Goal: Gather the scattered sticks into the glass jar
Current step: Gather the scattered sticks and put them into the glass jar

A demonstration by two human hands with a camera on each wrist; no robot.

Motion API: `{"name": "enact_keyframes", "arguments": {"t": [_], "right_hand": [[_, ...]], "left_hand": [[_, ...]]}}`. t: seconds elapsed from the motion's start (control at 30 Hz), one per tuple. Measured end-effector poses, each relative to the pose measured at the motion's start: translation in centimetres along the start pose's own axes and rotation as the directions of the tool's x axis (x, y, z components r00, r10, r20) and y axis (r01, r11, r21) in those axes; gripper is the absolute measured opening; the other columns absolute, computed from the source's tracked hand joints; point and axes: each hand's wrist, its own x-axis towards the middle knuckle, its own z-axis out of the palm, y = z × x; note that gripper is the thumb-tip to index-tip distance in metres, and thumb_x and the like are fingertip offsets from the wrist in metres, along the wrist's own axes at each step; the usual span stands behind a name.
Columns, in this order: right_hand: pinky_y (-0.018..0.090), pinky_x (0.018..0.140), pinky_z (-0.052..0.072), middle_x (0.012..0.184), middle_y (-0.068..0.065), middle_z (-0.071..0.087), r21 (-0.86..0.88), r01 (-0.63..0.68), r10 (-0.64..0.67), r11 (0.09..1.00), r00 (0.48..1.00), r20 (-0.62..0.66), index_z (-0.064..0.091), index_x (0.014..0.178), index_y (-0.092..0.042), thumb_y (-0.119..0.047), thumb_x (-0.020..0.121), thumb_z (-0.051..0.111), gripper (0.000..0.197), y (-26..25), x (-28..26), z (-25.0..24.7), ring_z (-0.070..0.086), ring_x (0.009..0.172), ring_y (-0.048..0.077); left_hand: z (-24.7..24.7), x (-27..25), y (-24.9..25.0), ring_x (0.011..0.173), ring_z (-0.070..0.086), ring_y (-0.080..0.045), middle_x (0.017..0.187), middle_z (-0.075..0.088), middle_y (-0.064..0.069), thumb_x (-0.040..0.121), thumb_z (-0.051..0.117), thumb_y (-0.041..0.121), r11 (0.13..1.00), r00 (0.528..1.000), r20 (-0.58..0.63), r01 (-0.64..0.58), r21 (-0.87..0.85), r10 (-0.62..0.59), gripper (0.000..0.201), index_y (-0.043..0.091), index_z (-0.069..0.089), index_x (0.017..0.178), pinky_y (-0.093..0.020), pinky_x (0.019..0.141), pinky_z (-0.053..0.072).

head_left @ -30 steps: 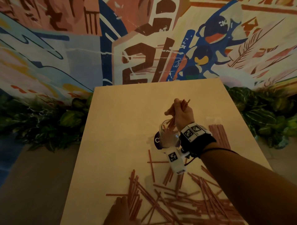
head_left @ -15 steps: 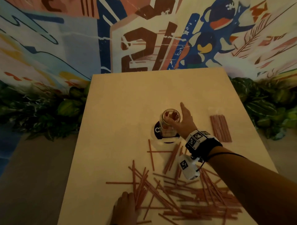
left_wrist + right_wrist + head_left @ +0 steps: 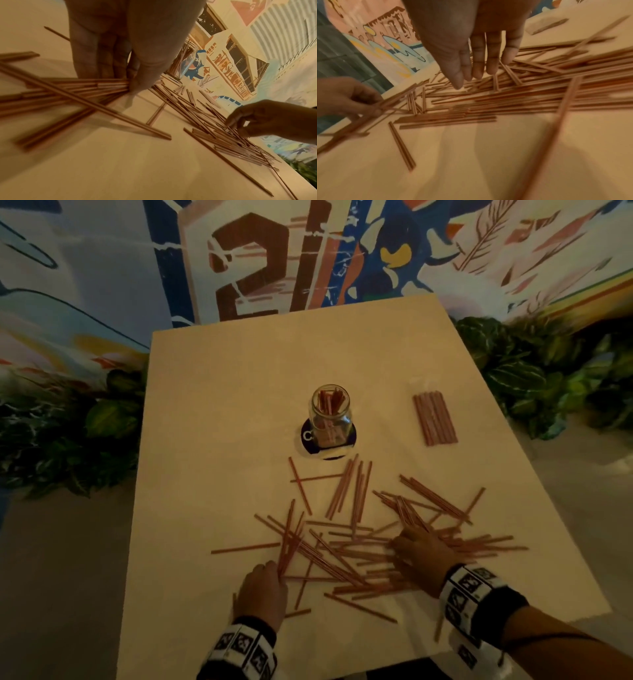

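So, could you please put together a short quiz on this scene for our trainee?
1. True or false: the glass jar is empty.
2. The jar stands on: A) a plate, B) a dark coaster, C) a book.
3. Which hand pinches a few of the scattered sticks?
Key: 1 false, it holds some sticks; 2 B; 3 the left hand.

the right hand (image 3: 423, 556) has left the glass jar (image 3: 329, 416) and now rests on the scattered sticks (image 3: 346, 549).
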Motion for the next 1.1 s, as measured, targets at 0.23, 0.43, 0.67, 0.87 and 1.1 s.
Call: {"name": "enact_keyframes", "arguments": {"t": [0.23,0.43,0.67,0.87,1.1], "right_hand": [[0.041,0.105,0.036,0.140,0.001,0.039,-0.210,0.101,-0.053,0.973,0.973,0.225,0.044,0.131,-0.022,-0.034,0.090,0.048,0.043,0.8,-2.7,1.1,0.038,0.128,0.025],[0.042,0.074,0.056,0.101,0.004,0.067,-0.357,0.098,-0.047,0.929,0.988,0.148,0.067,0.093,-0.017,-0.028,0.073,0.069,0.023,0.0,-2.2,1.5,0.065,0.092,0.025],[0.025,0.049,0.056,0.068,-0.003,0.066,-0.430,0.187,-0.207,0.883,0.978,0.001,0.065,0.076,-0.018,-0.024,0.066,0.049,0.020,-0.8,-1.4,3.5,0.064,0.060,0.014],[0.032,0.050,0.055,0.077,0.003,0.068,-0.448,0.157,-0.132,0.880,0.987,0.086,0.069,0.079,-0.015,-0.029,0.043,0.084,0.041,-2.0,-1.0,3.5,0.064,0.067,0.021],[0.043,0.086,0.048,0.111,0.014,0.060,-0.332,0.136,-0.089,0.933,0.984,0.154,0.054,0.114,-0.006,-0.019,0.079,0.056,0.037,-2.9,-1.1,2.1,0.058,0.098,0.033]], "left_hand": [[-0.4,-0.1,-0.4,0.103,0.058,-0.026,0.112,0.060,-0.011,0.092,0.047,0.023,0.998,1.000,-0.007,0.027,-0.058,-0.028,0.023,0.009,0.055,0.108,-0.032,0.084,0.047],[-1.3,0.0,0.2,0.105,0.059,-0.029,0.115,0.062,-0.014,0.094,0.042,0.026,0.996,0.997,0.023,0.079,-0.033,-0.079,0.030,0.006,0.047,0.116,-0.034,0.085,0.048],[-2.2,-0.3,0.6,0.106,0.059,-0.030,0.120,0.060,-0.013,0.096,0.033,0.030,0.995,0.993,0.064,0.095,0.020,-0.096,0.040,0.007,0.038,0.128,-0.035,0.086,0.048],[-3.5,-0.7,0.5,0.106,0.059,-0.029,0.122,0.060,-0.012,0.097,0.026,0.034,0.993,0.991,0.068,0.118,0.016,-0.119,0.041,0.010,0.045,0.124,-0.034,0.089,0.047],[-4.8,-1.1,0.5,0.108,0.057,-0.031,0.121,0.061,-0.013,0.098,0.025,0.034,0.988,0.990,0.019,0.142,-0.066,-0.141,0.042,0.011,0.054,0.118,-0.033,0.090,0.045]]}}
